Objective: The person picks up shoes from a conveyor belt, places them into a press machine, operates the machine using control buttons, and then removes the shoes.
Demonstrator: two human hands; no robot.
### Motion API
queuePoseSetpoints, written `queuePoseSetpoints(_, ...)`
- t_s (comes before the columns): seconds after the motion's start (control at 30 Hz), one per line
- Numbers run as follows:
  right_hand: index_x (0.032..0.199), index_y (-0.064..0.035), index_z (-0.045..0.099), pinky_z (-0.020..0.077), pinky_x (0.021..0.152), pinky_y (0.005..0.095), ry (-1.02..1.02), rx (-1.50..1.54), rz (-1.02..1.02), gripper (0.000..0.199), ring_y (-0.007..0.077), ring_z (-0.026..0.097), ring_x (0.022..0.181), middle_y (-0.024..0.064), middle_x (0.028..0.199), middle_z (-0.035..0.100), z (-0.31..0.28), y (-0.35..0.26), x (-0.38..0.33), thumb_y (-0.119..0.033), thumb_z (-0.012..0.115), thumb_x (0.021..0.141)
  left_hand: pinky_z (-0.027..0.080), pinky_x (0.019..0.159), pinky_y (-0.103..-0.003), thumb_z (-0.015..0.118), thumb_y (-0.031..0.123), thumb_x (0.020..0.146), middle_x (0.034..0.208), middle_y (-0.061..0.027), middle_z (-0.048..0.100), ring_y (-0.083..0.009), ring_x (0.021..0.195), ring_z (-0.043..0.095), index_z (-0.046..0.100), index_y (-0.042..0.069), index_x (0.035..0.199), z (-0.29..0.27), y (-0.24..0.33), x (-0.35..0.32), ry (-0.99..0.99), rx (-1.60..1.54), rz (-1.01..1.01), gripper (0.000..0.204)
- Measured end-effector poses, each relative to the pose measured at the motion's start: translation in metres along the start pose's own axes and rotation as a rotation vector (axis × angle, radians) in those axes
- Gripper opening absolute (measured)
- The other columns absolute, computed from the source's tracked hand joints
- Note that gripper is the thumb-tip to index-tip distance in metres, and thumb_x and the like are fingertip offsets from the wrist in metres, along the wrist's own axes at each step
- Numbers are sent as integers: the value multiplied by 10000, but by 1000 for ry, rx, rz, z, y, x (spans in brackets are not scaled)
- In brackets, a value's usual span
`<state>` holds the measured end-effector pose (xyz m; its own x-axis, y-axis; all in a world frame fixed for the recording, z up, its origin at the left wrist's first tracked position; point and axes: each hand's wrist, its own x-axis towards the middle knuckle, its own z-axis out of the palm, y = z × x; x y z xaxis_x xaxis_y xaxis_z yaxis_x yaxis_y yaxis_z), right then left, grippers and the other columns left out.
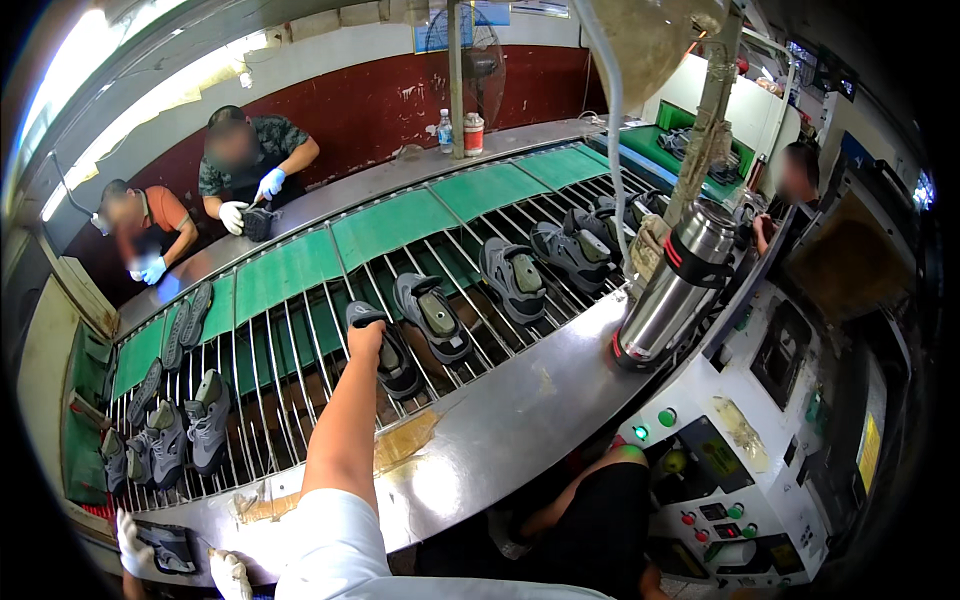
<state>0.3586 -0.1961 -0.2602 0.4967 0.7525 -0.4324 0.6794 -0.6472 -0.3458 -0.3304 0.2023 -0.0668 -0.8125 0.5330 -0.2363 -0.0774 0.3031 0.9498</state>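
My left arm reaches forward in a white sleeve. My left hand (366,341) is closed on the upper end of a grey shoe (399,371), which lies on the metal-rod rack (300,385) with its other end toward me. Just right of it on the rods is another grey shoe (434,316) with a greenish-grey piece in its opening. Beyond that lies a similar grey shoe (514,281). My right hand does not show clearly; a small patch of skin at the lower edge cannot be made out.
Several grey shoes (207,424) stand on the rack's left end. A steel flask (672,290) is on the metal ledge (520,410), beside a control panel (740,470). Across, two people work in gloves. At lower left, a co-worker's white-gloved hands flank a shoe (168,548).
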Motion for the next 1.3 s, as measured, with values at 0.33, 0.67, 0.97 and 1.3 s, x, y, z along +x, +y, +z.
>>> queuePoseSetpoints(0.33, 1143, -7, 570, 444, 886, 373, 4, 8, 29, 304, 273, 580, 1009, 167, 1095, 613, 1, -17, 2, -143, 498, 880, 475, 756, -358, 680, 151, 618, 1031, -157, 605, -274, 888, 602, 537, -40, 1107, -2, -26, 27, -28, 50, 110, 544)
queuePoseSetpoints(0.67, 1131, -6, 571, 445, 879, 369, 15, 24, 45, 294, 267, 579, 998, 163, 1083, 613, -5, -6, -1, -138, 502, 878, 470, 701, -354, 701, 222, 614, 873, -115, 622, -231, 751, 593, 586, -25, 1081, 16, -26, 41, 14, 5, 153, 541)
queuePoseSetpoints(0.97, 1120, -5, 571, 445, 874, 365, -17, 97, 30, 285, 261, 577, 988, 158, 1072, 612, -3, 15, 13, -133, 505, 875, 457, 811, -408, 599, 193, 806, 985, -162, 631, -351, 934, 584, 619, 6, 926, -119, -77, -76, 120, 879, 702, 223)
queuePoseSetpoints(1.3, 1109, -4, 572, 445, 867, 361, -67, 168, 18, 274, 255, 576, 977, 153, 1059, 612, 7, 25, 27, -128, 509, 872, 289, 1040, -496, 590, 333, 811, 1330, -243, 440, -379, 1251, 391, 467, -19, 1271, -257, -167, -202, 758, 1033, 13, 592)
